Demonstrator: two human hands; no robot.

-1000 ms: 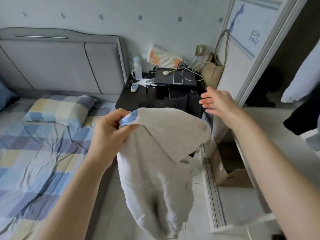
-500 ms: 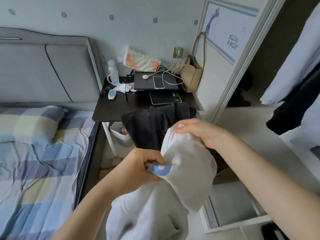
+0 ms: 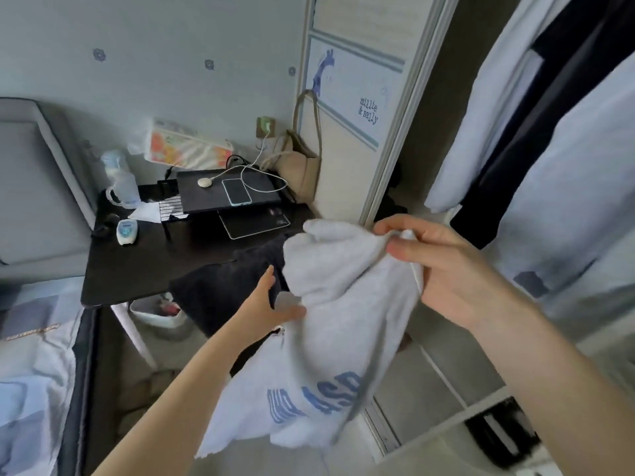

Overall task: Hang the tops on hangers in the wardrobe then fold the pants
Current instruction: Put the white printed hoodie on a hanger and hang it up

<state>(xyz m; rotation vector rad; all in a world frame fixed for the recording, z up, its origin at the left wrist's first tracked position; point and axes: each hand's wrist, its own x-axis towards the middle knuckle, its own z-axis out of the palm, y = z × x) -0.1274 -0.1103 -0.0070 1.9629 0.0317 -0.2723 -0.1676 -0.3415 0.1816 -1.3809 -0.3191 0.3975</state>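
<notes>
A light grey top (image 3: 336,304) with blue lettering hangs in front of me, at the open wardrobe's edge. My right hand (image 3: 446,269) grips its upper edge, fingers curled round a fold of the fabric. My left hand (image 3: 264,304) has let go; its fingers are stretched out and touch the top's left side, partly hidden behind the cloth. A black garment (image 3: 213,293) is draped over the near corner of the dark desk (image 3: 137,266), just behind my left hand. No hanger is in view.
White and dark clothes (image 3: 567,166) hang in the wardrobe on the right, its sliding door (image 3: 350,132) pushed left. The desk carries a phone (image 3: 236,191), cables and a bottle. A beige bag (image 3: 302,166) leans by the door. The bed (image 3: 31,372) lies left.
My view has swung right toward the wardrobe. My right hand took hold of the top's upper edge and lifted it rightwards. My left hand released the blue-trimmed edge and opened.
</notes>
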